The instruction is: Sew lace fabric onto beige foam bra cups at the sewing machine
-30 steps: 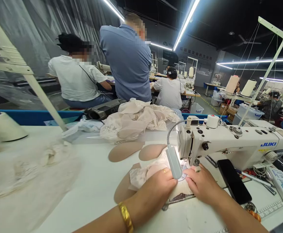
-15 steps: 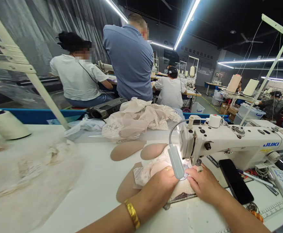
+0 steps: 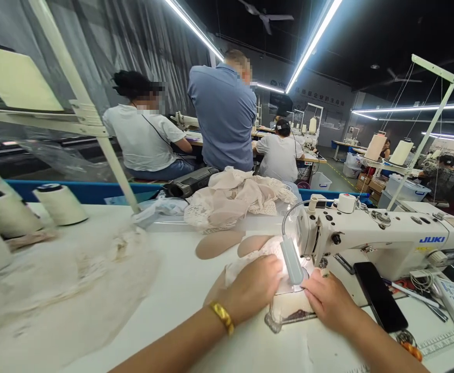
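Pale lace fabric [image 3: 230, 270] lies at the head of a white sewing machine [image 3: 386, 237], lit by a small grey lamp [image 3: 292, 261] on a bendable neck. My left hand [image 3: 252, 284] is curled over the fabric, left of the lamp, fingertips partly lost in the glare. On the right of the lamp, my right hand [image 3: 330, 298] pinches the fabric's edge between thumb and fingers, just below the needle area. The lamp and the machine head hide the needle. Behind the fabric rest two beige oval pads [image 3: 217, 244]; another beige piece shows beneath it.
A heap of beige lace garments [image 3: 235, 199] sits behind the pads. Sheer cloth [image 3: 67, 285] spreads over the left tabletop near thread cones [image 3: 60, 204]. A black phone [image 3: 380, 295] and small tools lie right of my right hand. Several people sit or stand beyond.
The camera has turned a little left and up. My left hand has drawn back leftward from the lamp, baring some fabric between the hands. My right hand stays beside the needle area.
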The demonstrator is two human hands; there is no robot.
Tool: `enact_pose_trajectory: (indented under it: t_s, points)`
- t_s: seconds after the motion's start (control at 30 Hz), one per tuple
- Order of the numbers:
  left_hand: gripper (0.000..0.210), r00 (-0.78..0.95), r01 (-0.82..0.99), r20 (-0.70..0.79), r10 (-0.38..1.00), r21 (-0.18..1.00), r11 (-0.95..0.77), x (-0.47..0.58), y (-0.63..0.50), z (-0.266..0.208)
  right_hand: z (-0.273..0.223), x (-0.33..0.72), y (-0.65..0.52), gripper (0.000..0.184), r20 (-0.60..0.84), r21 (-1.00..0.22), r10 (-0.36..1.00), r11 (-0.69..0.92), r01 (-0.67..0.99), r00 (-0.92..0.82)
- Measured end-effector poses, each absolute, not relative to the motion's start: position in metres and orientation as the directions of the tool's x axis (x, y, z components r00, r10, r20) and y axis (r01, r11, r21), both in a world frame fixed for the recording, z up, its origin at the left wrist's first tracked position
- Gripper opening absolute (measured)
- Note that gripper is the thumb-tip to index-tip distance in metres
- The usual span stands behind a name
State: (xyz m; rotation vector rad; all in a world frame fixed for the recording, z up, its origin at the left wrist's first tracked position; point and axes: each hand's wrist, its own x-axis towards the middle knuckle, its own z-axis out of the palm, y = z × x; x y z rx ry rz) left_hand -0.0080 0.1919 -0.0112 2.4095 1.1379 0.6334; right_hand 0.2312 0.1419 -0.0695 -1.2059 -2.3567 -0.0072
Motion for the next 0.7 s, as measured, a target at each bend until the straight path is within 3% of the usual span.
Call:
enact_pose_trajectory:
  t_s: [0.13,0.23,0.33,0.43,0.6,0.7]
  points:
    - [0.025,0.470,0.463,0.016,0.882,0.847,-0.262,-0.051,0.181,0.028,-0.057,0.214,0.121,0.035,0.496,-0.326,0.680,0.722,0.610,-0.540]
    - [0.025,0.471,0.300,-0.095,0.877,0.952,-0.058,-0.073,0.166,0.045,-0.045,0.196,0.101,0.055,0.481,-0.499,0.726,0.687,0.528,-0.491]
    - [0.029,0.510,0.170,-0.155,0.846,0.982,0.078,-0.083,0.149,0.049,-0.040,0.181,0.088,0.072,0.340,-0.742,0.855,0.500,0.447,-0.392]
    - [0.029,0.614,0.004,-0.177,0.769,0.975,0.221,-0.090,0.136,0.044,-0.041,0.170,0.084,0.089,0.164,-0.933,0.896,0.277,0.231,-0.413]
    - [0.024,0.732,-0.083,-0.123,0.670,0.960,0.268,-0.101,0.118,0.029,-0.050,0.143,0.077,0.109,0.149,-0.977,0.794,0.027,-0.210,-0.589]
    - [0.027,0.773,-0.072,-0.152,0.616,0.944,0.323,-0.109,0.103,0.024,-0.054,0.130,0.060,0.106,0.116,-0.937,0.778,-0.120,-0.328,-0.617]
